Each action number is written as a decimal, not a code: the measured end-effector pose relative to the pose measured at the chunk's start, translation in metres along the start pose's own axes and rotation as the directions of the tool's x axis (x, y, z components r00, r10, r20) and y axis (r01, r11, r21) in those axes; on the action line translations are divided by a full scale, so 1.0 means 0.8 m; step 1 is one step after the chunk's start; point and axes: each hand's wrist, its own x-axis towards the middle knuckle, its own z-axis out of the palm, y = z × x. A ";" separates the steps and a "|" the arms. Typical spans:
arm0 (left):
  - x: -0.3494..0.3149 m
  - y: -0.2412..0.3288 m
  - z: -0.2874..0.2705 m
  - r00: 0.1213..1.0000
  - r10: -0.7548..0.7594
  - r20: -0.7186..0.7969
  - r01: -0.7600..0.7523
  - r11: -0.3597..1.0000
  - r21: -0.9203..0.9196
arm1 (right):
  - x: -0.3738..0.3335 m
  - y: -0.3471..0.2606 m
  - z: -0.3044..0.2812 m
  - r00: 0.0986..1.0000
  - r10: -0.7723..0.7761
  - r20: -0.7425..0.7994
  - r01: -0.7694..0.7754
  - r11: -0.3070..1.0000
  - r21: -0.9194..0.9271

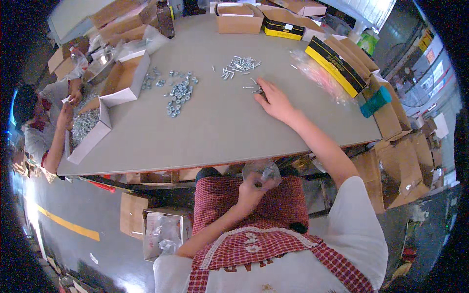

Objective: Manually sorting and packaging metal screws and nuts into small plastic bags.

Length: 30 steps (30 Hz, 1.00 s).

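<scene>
My left hand [252,189] is closed round a clear plastic bag [267,171], held over my lap just below the table's front edge. Out on the tabletop, my right hand [274,101] curls its fingers and thumb over a few small metal screws [250,87]; part of them is hidden under the fingers. Just beyond it lies a loose pile of silver screws [242,65]. To the left spreads a group of round metal nuts or washers [180,93], too small to tell which.
Open boxes, one a white-sided box of small metal parts [87,128], line the table's left. A co-worker [44,117] handles something small there. At right are clear bags [322,78], a black-and-yellow box [337,66] and a teal roll [376,101]. Cartons [239,22] stand behind.
</scene>
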 end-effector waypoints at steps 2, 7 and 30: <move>-0.002 0.000 -0.001 1.000 0.003 0.027 -0.002 1.000 -0.013 | -0.003 -0.002 0.000 0.999 -0.054 -0.007 0.054 0.997 0.047; -0.003 -0.001 -0.003 0.999 0.033 0.028 -0.033 0.999 0.011 | -0.001 -0.012 -0.007 0.984 -0.163 0.067 0.154 0.980 0.128; 0.032 -0.051 0.017 0.987 0.123 -0.106 -0.120 0.992 0.039 | -0.194 -0.131 -0.079 0.965 0.001 0.262 -0.256 0.220 0.941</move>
